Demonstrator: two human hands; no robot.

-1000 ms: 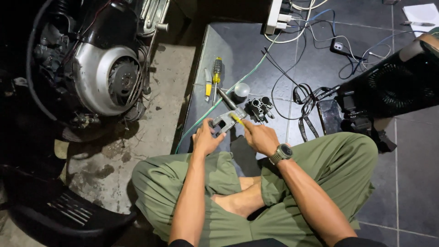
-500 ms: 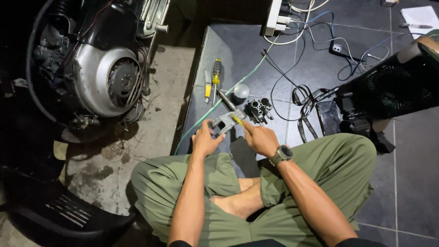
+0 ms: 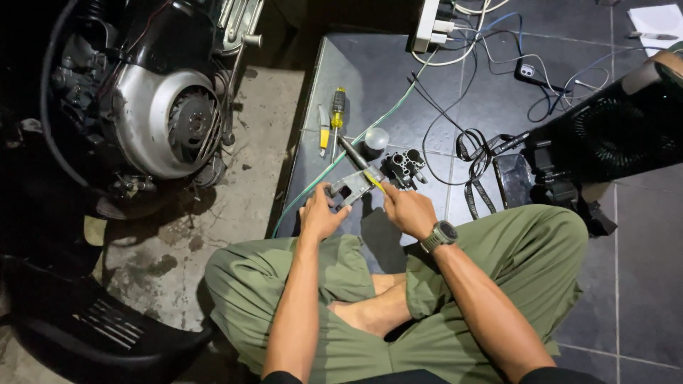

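I sit cross-legged on a dark tiled floor. My left hand [image 3: 320, 215] grips a small grey metal part [image 3: 350, 187] held just above the tiles. My right hand [image 3: 408, 210], with a watch on its wrist, holds a tool with a yellow-black handle [image 3: 358, 162] whose tip rests on that part. A black multi-holed metal piece [image 3: 403, 168] lies just beyond my right hand, next to a small round silver cap [image 3: 376, 138].
A yellow-handled screwdriver [image 3: 337, 108] and a small knife-like tool [image 3: 324, 131] lie at the tile edge. A scooter engine [image 3: 160, 117] stands at left over rough concrete. A green cable [image 3: 377, 121], black wires, a power strip [image 3: 432, 23] and a black fan [image 3: 615, 139] crowd the right.
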